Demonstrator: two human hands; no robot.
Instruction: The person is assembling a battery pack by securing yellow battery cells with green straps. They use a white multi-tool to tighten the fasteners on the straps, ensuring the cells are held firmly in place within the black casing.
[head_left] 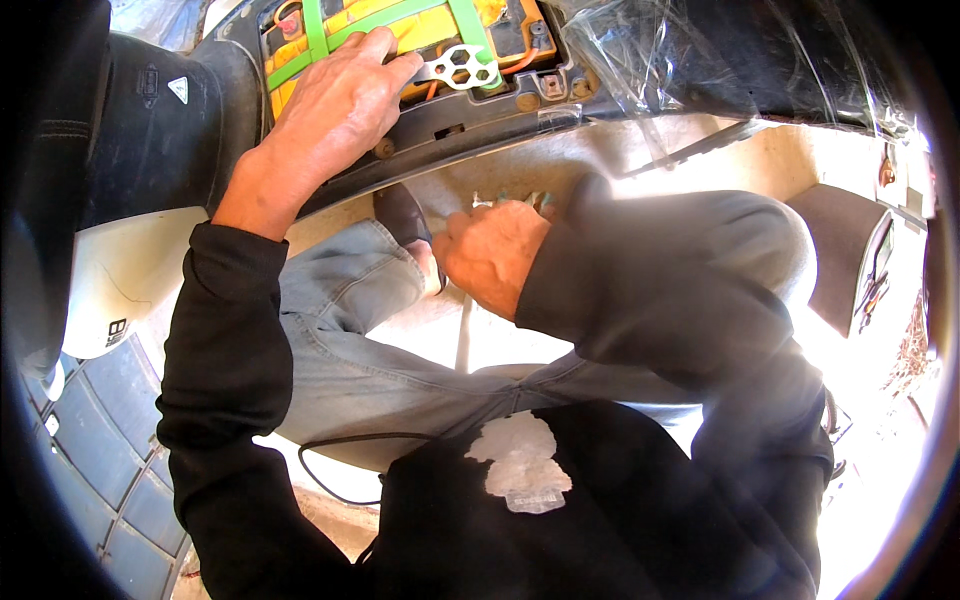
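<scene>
Holed metal tool (470, 66) in left hand (343, 97).

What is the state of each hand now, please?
Left hand: closed on the silver multi-hole wrench.
Right hand: curled; cannot tell whether it holds anything.

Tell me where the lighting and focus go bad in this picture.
Head view: the ground at right is blown out white; glints streak the clear plastic; haze softens the right sleeve; left hand and wrench look fairly crisp; fisheye bending and dark corners frame everything.

Wrench (471, 67) R of L grip (345, 95)
</scene>
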